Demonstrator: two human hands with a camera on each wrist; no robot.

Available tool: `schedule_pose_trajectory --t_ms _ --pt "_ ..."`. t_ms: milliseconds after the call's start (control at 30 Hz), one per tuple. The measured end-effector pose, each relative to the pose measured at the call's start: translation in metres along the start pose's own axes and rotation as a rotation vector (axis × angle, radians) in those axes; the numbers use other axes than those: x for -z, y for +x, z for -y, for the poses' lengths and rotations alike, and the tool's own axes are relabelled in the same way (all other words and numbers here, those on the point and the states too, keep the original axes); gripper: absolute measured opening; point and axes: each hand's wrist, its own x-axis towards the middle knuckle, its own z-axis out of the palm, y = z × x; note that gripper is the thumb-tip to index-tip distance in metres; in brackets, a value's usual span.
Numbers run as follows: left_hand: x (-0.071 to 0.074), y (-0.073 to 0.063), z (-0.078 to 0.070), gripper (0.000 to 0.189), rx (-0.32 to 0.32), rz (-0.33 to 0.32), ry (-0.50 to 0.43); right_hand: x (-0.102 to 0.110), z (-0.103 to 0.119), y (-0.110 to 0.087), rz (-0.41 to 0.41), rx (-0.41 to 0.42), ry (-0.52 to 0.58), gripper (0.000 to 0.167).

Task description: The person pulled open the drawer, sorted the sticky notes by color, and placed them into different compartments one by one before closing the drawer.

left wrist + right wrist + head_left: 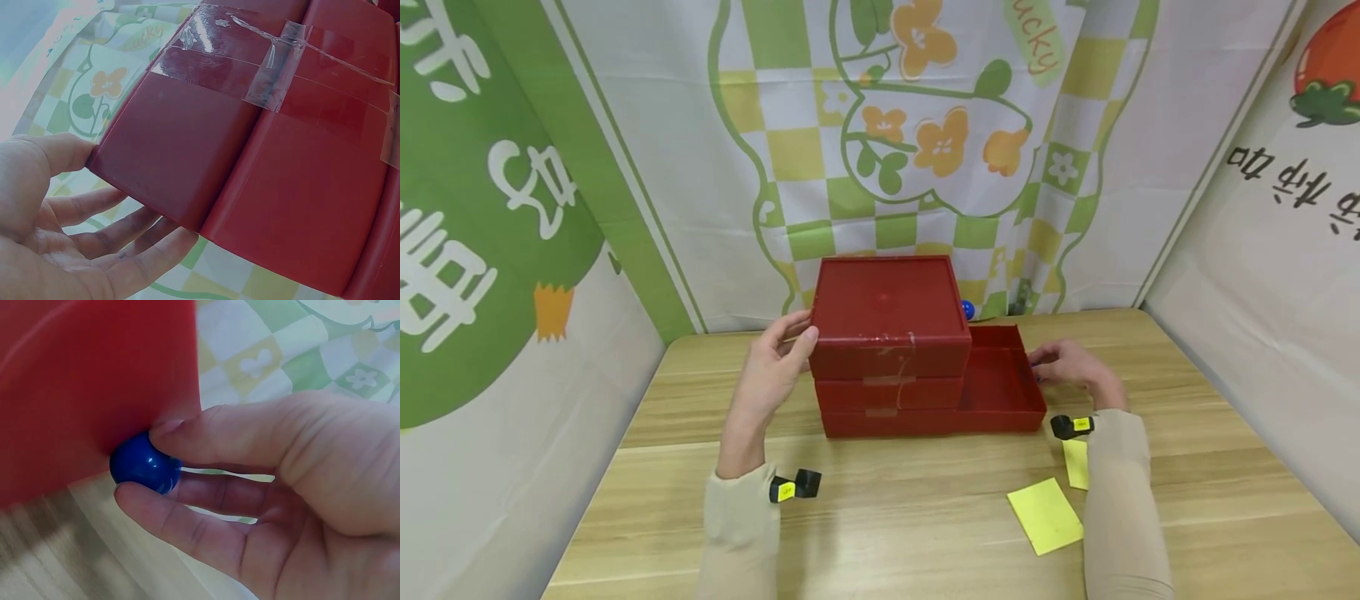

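Note:
A red drawer box (887, 300) of stacked tiers stands on the table, clear tape across its front. Its bottom drawer (1007, 421) is slid out to the right, and the inside that shows is bare. My right hand (1071, 367) pinches a blue round knob (145, 464) on the drawer's outer end between thumb and fingers. At the box's left side is my left hand (771, 367). Its thumb touches the upper front corner, and the other fingers (134, 234) spread along the side wall. Another blue knob (967, 310) pokes out from the box's upper right side.
Two yellow paper squares lie by my right forearm; the nearer yellow sheet (1047, 515) shows whole, the other (1077, 463) is partly covered by the sleeve. A patterned curtain (805, 192) hangs behind the wooden table (910, 525), with printed cloth walls at both sides.

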Motion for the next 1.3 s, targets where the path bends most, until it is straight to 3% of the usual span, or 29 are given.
schedule_pose_trajectory --t_ms 333,500,633,767,1000,1300 --pt "0.008 -0.003 -0.001 0.053 0.006 -0.019 0.005 -0.006 0.006 0.009 0.028 -0.013 -0.009 0.034" --pt "0.01 -0.003 0.0 0.053 0.007 -0.024 0.016 -0.004 0.021 0.003 0.012 -0.002 -0.059 0.036" --pt "0.007 0.0 0.002 0.051 0.006 -0.011 0.018 0.0 0.033 -0.008 -0.039 0.006 -0.156 0.037" --pt "0.001 0.003 0.003 0.05 0.009 0.007 -0.002 0.003 0.036 -0.016 -0.041 0.035 -0.255 0.032" --pt "-0.003 0.003 0.004 0.049 0.003 0.006 -0.022 0.009 0.031 -0.021 0.003 0.068 -0.409 0.031" --pt "0.003 0.001 0.001 0.049 0.01 0.0 -0.02 0.016 0.027 -0.035 0.106 0.145 -0.649 0.018"
